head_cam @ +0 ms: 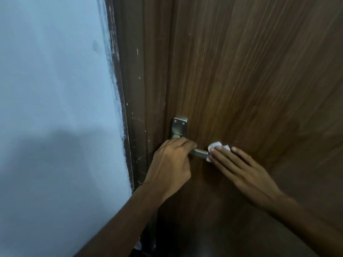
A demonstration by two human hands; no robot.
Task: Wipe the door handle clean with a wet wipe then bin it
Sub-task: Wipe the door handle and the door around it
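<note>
At the door handle [199,151] tip, mid-wipe: my flat right hand [241,167] presses the wet wipe [216,145], my left hand [170,162] grips the bar, and next I'd sweep inward.

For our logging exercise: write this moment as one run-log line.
step: wiping | left grip: holds door handle | right grip: presses wet wipe on handle end

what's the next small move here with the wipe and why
Probably slide the wet wipe leftward along the door handle toward the left hand. The right hand presses it with straight fingers only at the lever's free end, so the bare metal between the hands is the nearest part not under the wipe. The left hand's grip covers the rest.
</note>
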